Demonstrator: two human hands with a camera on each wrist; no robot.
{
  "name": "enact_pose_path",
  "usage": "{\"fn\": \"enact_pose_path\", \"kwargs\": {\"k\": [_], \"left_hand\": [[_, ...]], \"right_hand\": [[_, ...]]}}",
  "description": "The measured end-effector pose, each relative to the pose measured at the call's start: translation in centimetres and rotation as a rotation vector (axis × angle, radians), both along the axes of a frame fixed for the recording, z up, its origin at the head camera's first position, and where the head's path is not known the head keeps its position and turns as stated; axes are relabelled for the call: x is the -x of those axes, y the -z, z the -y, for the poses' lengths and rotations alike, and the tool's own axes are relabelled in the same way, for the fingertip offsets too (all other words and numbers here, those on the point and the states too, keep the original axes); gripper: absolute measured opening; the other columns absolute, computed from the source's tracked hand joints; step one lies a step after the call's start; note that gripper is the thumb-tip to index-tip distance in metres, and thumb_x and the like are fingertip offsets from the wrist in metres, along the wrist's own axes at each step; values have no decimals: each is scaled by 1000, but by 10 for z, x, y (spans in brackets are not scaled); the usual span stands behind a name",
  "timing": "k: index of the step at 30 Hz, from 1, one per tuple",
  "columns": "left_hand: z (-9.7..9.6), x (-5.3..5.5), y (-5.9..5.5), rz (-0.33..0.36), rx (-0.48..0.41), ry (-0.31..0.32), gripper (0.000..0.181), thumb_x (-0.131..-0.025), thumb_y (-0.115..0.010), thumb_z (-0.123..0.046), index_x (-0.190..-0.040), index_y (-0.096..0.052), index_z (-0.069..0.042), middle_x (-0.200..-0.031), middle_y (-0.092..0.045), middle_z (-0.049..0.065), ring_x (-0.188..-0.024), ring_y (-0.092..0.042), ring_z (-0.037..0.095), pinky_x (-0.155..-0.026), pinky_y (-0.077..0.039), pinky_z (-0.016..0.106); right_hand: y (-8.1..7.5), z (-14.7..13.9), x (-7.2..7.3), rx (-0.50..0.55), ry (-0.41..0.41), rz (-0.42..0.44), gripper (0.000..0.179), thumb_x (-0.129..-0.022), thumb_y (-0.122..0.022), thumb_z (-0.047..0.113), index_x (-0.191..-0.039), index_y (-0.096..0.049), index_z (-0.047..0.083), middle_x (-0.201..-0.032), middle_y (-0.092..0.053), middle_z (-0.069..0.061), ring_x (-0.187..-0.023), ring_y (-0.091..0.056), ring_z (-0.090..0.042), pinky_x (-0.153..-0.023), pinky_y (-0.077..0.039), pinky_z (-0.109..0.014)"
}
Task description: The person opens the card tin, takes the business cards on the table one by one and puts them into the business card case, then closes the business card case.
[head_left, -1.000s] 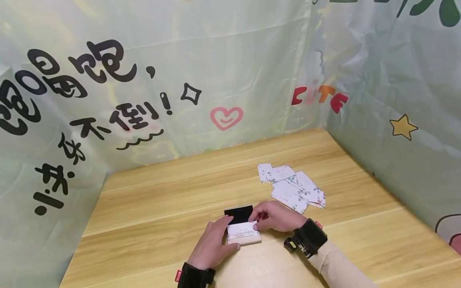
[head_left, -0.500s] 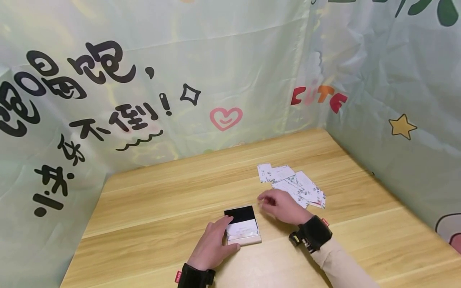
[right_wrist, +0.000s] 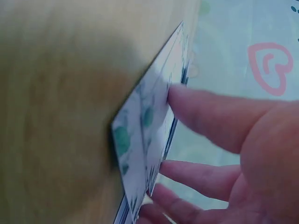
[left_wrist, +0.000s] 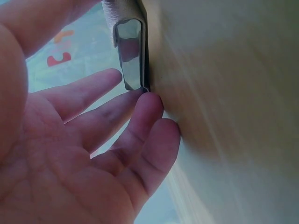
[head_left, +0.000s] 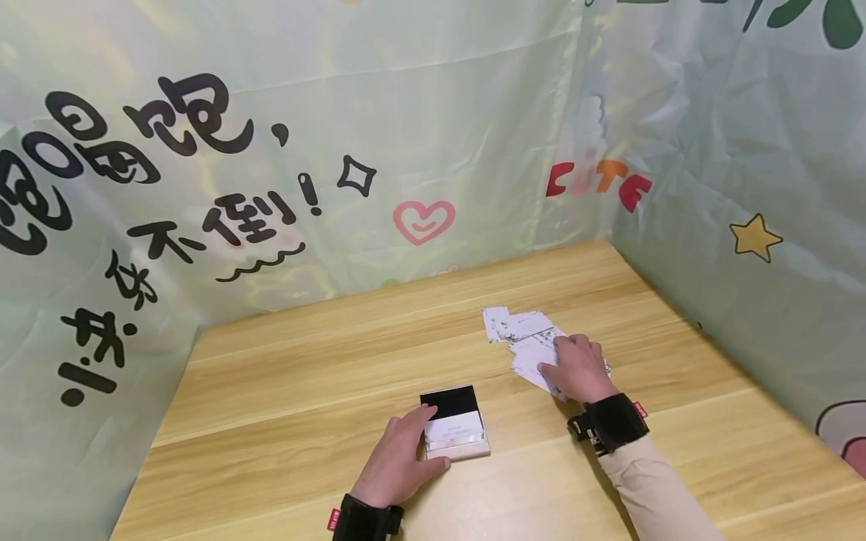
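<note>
In the head view a card case [head_left: 455, 424] lies opened out on the table, black in its rear half, with white cards in its front half. My left hand [head_left: 399, 460] holds its left side, thumb at the front edge and a fingertip on the black part. The left wrist view shows the case's shiny metal side [left_wrist: 131, 53] touching my fingers. Further right, my right hand [head_left: 582, 368] reaches over loose white cards [head_left: 531, 355] with leaf prints. Up close, the thumb and fingers of that hand touch a leaf-printed card [right_wrist: 149, 116], spread apart.
A wooden table [head_left: 291, 391] spreads under both hands. Pale printed cloth [head_left: 473, 135] hangs behind and on both sides, close to the table's edges. The loose cards overlap toward the back right.
My right hand has left the card case and moved right and back onto the loose cards. Cards there are now partly covered by it. My left hand stays at the case.
</note>
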State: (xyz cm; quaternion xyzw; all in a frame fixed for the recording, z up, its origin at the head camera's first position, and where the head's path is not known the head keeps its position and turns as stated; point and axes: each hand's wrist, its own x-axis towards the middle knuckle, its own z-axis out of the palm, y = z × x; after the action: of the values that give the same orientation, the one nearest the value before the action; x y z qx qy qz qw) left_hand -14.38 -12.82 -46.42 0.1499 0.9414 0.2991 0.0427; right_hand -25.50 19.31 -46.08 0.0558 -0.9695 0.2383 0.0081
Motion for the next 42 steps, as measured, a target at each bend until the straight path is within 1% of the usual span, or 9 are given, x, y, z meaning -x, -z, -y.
{"fn": "enact_pose_path", "kwargs": {"k": [3,7,14,19,23,27,35,39,42], "left_hand": [[0,1,0,-5,1,0,75,-79,-73,-41,-142,-45,-13,-145,-46,6,-122,-43,24,-101,-38,43],[0,1,1,-20,9,4,74,-79,-74,-40,-141,-46,-12,-143,-47,6,-122,-43,24,-101,-38,42],[0,0,2,-20,11,2,75,-78,-74,-41,-141,-46,-12,-143,-47,7,-123,-43,24,-102,-37,43],[-1,1,2,-14,12,-4,74,-79,-74,-40,-141,-47,-12,-143,-48,6,-124,-43,24,-102,-37,43],[-1,0,1,-21,9,2,74,-79,-74,-40,-141,-47,-11,-143,-48,7,-123,-43,25,-102,-37,43],[-1,0,0,-22,8,4,74,-79,-74,-40,-141,-46,-10,-143,-48,7,-122,-44,25,-101,-37,43],[-1,-1,0,-23,10,4,74,-78,-74,-40,-141,-47,-10,-142,-48,7,-124,-43,25,-102,-36,43],[-1,0,0,-17,10,1,74,-79,-74,-40,-141,-46,-10,-143,-48,7,-123,-43,25,-101,-37,43],[-1,0,0,-15,12,-2,75,-79,-74,-40,-141,-46,-10,-143,-47,7,-121,-43,24,-100,-38,42]], "right_hand": [[-1,0,0,43,-7,-46,49,-87,-66,22,-121,-55,-11,-115,-57,-31,-114,-45,-48,-96,-34,-57],[-2,0,0,128,12,-50,44,-87,-66,18,-121,-56,-8,-106,-61,-24,-102,-53,-41,-85,-43,-53],[-2,2,-1,184,19,-73,42,-93,-59,19,-124,-52,-8,-114,-60,-26,-104,-54,-40,-86,-43,-53],[-5,4,-2,198,66,-81,42,-97,-53,21,-126,-50,-9,-108,-61,-25,-89,-58,-33,-78,-46,-49],[-6,5,-2,218,113,-95,32,-96,-55,28,-108,-57,-2,-90,-60,-15,-77,-54,-26,-68,-44,-40],[-6,6,-2,236,129,-115,29,-95,-55,34,-93,-56,5,-79,-54,-8,-71,-49,-24,-62,-38,-36],[-3,6,0,244,81,-97,43,-99,-48,39,-113,-53,-1,-86,-60,-12,-72,-52,-23,-65,-43,-39],[1,9,1,271,3,-130,34,-99,-49,27,-118,-53,-1,-83,-57,-9,-72,-51,-22,-66,-43,-38],[3,13,2,281,-59,-190,27,-96,-50,15,-117,-58,0,-91,-62,-10,-78,-53,-22,-70,-44,-39]]}}
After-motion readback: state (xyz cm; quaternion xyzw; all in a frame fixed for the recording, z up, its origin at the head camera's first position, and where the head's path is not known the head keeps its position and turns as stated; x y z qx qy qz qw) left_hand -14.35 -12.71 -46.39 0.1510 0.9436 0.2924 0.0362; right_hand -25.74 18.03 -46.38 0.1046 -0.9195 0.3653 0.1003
